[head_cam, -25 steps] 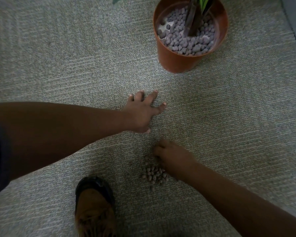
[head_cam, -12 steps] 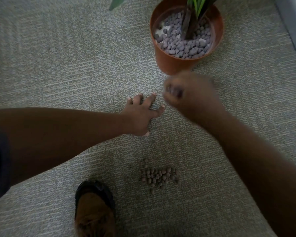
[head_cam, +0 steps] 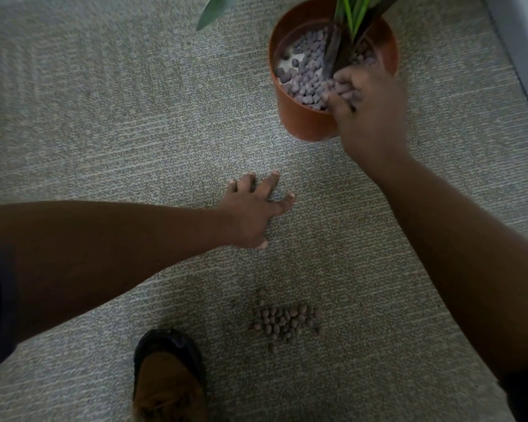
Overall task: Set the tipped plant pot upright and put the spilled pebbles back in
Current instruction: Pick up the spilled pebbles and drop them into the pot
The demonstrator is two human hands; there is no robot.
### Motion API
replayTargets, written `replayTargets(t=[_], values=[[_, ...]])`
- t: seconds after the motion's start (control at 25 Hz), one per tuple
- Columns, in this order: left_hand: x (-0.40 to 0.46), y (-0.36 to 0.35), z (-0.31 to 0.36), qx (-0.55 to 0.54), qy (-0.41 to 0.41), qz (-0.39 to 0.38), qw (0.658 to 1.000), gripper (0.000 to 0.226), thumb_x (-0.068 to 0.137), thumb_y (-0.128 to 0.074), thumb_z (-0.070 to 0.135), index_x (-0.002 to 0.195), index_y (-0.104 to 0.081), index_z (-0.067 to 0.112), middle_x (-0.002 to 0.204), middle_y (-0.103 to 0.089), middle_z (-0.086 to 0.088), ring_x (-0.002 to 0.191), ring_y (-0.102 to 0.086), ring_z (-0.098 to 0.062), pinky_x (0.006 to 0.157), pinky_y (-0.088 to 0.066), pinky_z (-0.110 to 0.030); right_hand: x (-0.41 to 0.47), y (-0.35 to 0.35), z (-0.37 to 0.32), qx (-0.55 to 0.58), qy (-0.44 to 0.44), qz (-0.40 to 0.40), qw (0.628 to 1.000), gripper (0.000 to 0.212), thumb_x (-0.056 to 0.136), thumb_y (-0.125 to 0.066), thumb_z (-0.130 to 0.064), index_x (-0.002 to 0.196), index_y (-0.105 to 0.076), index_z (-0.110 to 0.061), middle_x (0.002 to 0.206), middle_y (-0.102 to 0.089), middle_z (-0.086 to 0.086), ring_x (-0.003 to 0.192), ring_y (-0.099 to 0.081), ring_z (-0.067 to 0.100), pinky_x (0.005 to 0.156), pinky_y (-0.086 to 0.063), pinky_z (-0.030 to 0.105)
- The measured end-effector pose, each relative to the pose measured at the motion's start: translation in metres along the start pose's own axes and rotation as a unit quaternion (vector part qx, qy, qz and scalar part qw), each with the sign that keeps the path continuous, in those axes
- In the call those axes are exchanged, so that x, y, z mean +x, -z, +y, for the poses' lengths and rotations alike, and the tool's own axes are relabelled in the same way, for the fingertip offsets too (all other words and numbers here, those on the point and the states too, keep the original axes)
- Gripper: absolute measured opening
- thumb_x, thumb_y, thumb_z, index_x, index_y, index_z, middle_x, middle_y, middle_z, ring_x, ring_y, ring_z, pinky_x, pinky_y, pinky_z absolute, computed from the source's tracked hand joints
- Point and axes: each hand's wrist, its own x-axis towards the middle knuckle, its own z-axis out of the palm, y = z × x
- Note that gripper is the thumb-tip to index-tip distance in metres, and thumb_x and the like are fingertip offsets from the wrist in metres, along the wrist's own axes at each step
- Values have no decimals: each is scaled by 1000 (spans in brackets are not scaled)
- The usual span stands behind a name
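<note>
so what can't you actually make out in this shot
Head view only:
- Right hand: motion-blurred over the pot; whether it grips pebbles or has let go is unclear.
- Plant: cut off by the top edge.
- Pot's right rim: hidden by that hand.
- Spilled pebbles: too small and dim to count.
- Shoe: cut off at the bottom edge.

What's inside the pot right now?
The pot holds grey pebbles, a pale bare patch at its left and plant stems. The right hand covers the near right part, so what lies beneath it is hidden.
</note>
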Motion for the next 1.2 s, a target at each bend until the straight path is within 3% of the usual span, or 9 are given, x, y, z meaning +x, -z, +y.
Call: replayTargets(t=[0.08,0.16,0.28,0.36,0.48,0.6,0.72,0.88,1.2], values=[[0,0,0,4,0,4,1000,116,71,-79,62,149,6,56,164,21,1,145,-2,-50,114,-21,-68,-19,0,-5,-9,44,30,999,26,94,-62,-23,114,-69,-9,116,-66,8,107,-62,19,95,-49,31],[0,1,-2,8,-1,9,1000,115,70,-79,63,149,4,56,165,18,0,145,-4,-50,113,-22,-69,-45,-2,-18,-39,100,-11,994,22,97,-58,-18,111,-70,-7,115,-66,10,108,-60,23,93,-45,30],[0,-2,0,-12,6,19,1000,106,70,-77,63,150,-9,53,166,9,1,146,-5,-47,116,-20,-66,-93,-13,-42,-88,159,-259,949,24,100,-49,-18,110,-71,-12,104,-67,12,95,-64,30,80,-52,37],[1,-3,3,-19,11,37,999,97,78,-70,64,151,-7,55,167,10,1,146,-5,-48,115,-20,-66,-129,-25,-52,-92,182,-408,890,25,100,-50,-17,116,-70,-17,115,-66,13,107,-64,34,83,-53,37],[0,-1,3,-9,6,23,1000,108,74,-77,60,150,0,57,166,15,0,145,-4,-50,114,-20,-68,-179,-43,-59,-86,263,-511,814,30,97,-51,-19,123,-65,-20,126,-59,4,116,-58,29,88,-53,41],[-3,3,0,-6,-2,2,1000,115,71,-80,59,152,2,55,165,17,-1,145,-2,-50,114,-20,-69,-213,-65,-62,-99,288,-533,789,47,95,-58,-34,141,-50,-25,145,-46,5,131,-42,32,99,-45,46],[-5,6,2,-3,-3,-6,1000,114,73,-79,59,152,2,55,165,18,-2,146,-2,-50,114,-20,-69,-235,-84,-70,-128,283,-528,790,58,86,-67,-49,137,-53,-25,146,-44,10,134,-37,37,105,-35,57],[-5,9,2,-8,-4,-11,1000,112,74,-79,58,152,1,54,165,19,-2,146,-1,-49,114,-20,-68,-247,-97,-70,-121,330,-465,812,32,95,-48,-31,122,-64,-22,133,-54,9,125,-46,37,100,-40,52],[-4,5,1,-8,-7,-6,1000,115,72,-80,59,152,2,55,165,19,-1,146,0,-50,113,-20,-71,-216,-82,-36,-101,277,-479,827,23,94,-50,-13,113,-61,-7,120,-60,14,104,-60,36,74,-51,41]])
